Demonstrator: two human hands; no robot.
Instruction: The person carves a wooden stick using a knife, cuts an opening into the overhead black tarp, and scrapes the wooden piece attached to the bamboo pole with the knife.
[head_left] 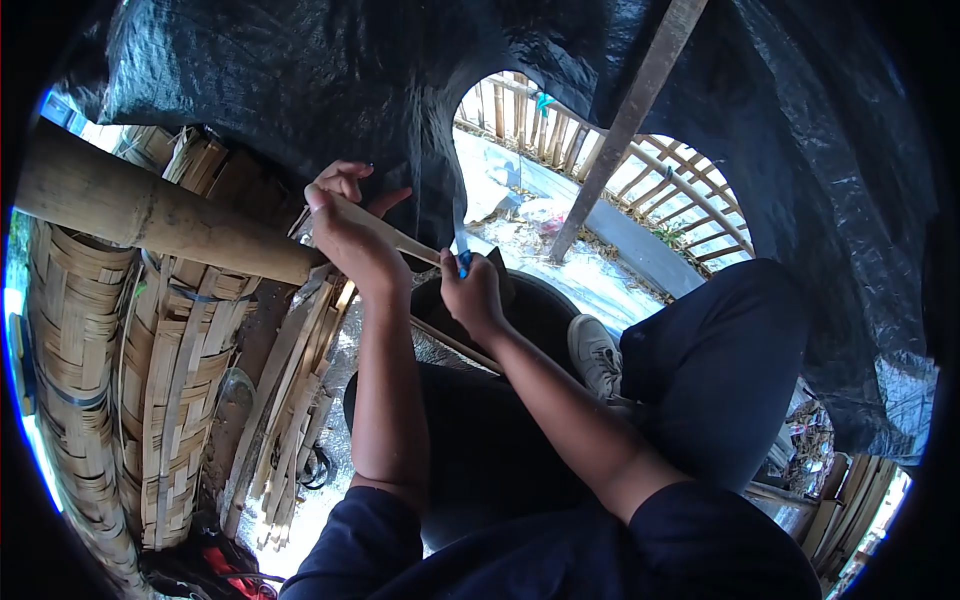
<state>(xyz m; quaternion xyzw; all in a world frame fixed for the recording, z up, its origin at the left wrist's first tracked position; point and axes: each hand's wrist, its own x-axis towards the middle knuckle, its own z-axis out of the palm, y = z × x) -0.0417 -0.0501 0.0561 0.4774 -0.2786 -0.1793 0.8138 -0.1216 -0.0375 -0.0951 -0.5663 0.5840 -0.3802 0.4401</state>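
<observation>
A pale bamboo strip (412,247) slants down from my left hand (352,228) towards my right. My left thumb presses along the strip while some of its fingers stick out beyond. My right hand (474,298) is closed around the blue handle of a knife (461,232), whose narrow blade points up and away from me. The strip's lower end meets the right hand near the knife handle. Beneath the hands is a dark round container (545,300), partly hidden by my arms and legs.
Woven bamboo rolls (75,370) and split bamboo slats (290,400) stand at left, below a thick bamboo pole (150,210). Black plastic sheeting (300,80) hangs ahead. A slanted post (630,130) crosses its opening, with a bamboo fence (680,190) beyond.
</observation>
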